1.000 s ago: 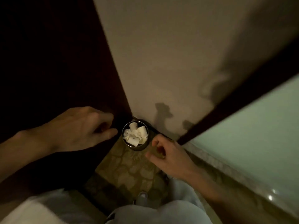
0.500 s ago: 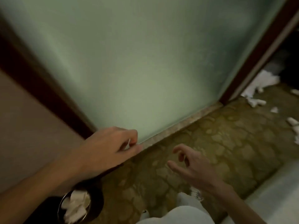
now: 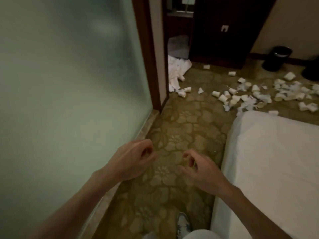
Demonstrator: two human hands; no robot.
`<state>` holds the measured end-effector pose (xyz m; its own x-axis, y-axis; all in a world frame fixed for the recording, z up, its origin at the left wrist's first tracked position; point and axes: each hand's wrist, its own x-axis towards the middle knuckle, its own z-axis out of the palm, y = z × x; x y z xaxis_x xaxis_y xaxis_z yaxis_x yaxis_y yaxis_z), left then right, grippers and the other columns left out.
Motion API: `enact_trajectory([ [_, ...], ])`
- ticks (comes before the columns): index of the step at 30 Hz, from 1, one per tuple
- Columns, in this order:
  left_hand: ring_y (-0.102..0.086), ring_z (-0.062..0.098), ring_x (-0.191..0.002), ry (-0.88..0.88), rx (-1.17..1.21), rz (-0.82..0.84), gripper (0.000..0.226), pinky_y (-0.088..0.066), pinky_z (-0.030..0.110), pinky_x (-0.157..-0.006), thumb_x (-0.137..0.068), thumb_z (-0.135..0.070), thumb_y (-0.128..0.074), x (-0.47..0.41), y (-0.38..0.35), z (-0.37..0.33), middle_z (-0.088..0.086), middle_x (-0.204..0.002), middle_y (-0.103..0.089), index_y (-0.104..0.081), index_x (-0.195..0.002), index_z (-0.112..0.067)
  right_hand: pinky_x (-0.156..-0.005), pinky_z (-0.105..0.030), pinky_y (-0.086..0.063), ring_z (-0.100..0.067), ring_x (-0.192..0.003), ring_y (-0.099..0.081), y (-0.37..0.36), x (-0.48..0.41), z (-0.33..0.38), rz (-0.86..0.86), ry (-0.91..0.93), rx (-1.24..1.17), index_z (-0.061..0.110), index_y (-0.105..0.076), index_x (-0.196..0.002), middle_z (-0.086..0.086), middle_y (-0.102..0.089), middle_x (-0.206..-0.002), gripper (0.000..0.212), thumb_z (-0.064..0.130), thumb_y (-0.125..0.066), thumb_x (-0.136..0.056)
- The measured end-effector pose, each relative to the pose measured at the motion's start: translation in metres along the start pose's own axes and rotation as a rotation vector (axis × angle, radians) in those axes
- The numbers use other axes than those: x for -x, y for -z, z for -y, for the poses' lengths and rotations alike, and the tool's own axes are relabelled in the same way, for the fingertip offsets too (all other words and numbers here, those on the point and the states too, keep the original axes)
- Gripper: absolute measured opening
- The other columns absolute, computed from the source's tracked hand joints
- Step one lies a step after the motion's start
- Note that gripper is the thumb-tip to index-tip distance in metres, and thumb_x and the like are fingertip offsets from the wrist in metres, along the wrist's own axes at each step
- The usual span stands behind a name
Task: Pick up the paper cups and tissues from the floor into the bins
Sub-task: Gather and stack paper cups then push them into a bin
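Several white paper cups (image 3: 222, 97) and torn tissues (image 3: 248, 103) lie scattered over the patterned carpet far ahead on the right. A heap of white tissue (image 3: 177, 71) sits by the doorway. Two black bins stand at the back right: one bin (image 3: 277, 58) near the wall and another bin (image 3: 311, 69) cut off by the frame edge. My left hand (image 3: 133, 159) and my right hand (image 3: 200, 169) hover low over bare carpet, fingers loosely curled, holding nothing, well short of the litter.
A frosted glass wall (image 3: 69, 83) runs along the left, ending at a dark wooden door frame (image 3: 146, 54). A white bed (image 3: 269, 166) fills the right. A dark cabinet (image 3: 227, 28) stands at the back. My shoe (image 3: 183, 225) shows below.
The view has swung right from the corner bin filled with tissues to the corridor and the littered floor. Both hands stay in front, loosely curled and holding nothing.
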<state>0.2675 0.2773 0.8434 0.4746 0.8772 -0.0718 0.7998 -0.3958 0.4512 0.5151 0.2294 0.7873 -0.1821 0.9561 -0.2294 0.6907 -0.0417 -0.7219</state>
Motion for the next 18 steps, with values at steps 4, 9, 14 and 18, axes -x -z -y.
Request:
enact_trajectory([
  [4,-0.046,0.005,-0.062,-0.024,0.02,0.036,0.029,-0.041,0.024,-0.057,-0.092,-0.05,-0.048,-0.095,-0.017,-0.003,-0.012,-0.071,-0.05,-0.048,-0.074,-0.028,-0.068,-0.021,-0.043,-0.004,-0.079,-0.049,0.039,-0.053,-0.035,-0.033,-0.088,-0.033,0.037,-0.05,-0.115,0.014,-0.049,-0.089,0.045,0.068,-0.053,-0.082],
  [9,-0.046,0.004,-0.057,-0.006,0.149,0.14,0.031,-0.045,0.033,-0.059,-0.094,-0.046,-0.052,-0.202,-0.034,0.005,-0.009,-0.065,-0.052,-0.052,-0.074,-0.022,-0.064,-0.017,-0.037,0.0,-0.076,-0.05,0.068,-0.128,-0.069,-0.055,-0.175,-0.063,0.046,-0.045,-0.107,0.02,-0.049,-0.087,0.033,0.068,-0.052,-0.083],
  [14,-0.049,0.003,-0.057,-0.021,0.258,0.172,0.03,-0.042,0.027,-0.056,-0.094,-0.045,-0.054,-0.326,-0.036,0.027,-0.01,-0.063,-0.052,-0.052,-0.071,-0.024,-0.067,-0.02,-0.04,-0.001,-0.078,-0.05,0.108,-0.222,-0.096,-0.106,-0.278,-0.086,0.043,-0.045,-0.106,0.02,-0.048,-0.087,0.032,0.065,-0.055,-0.085],
  [18,-0.049,0.002,-0.057,-0.026,0.32,0.202,0.031,-0.04,0.02,-0.055,-0.092,-0.045,-0.055,-0.421,-0.025,0.042,-0.015,-0.063,-0.055,-0.047,-0.068,-0.028,-0.062,-0.017,-0.037,0.0,-0.077,-0.051,0.145,-0.295,-0.106,-0.109,-0.365,-0.109,0.041,-0.048,-0.106,0.019,-0.049,-0.087,0.032,0.063,-0.056,-0.085],
])
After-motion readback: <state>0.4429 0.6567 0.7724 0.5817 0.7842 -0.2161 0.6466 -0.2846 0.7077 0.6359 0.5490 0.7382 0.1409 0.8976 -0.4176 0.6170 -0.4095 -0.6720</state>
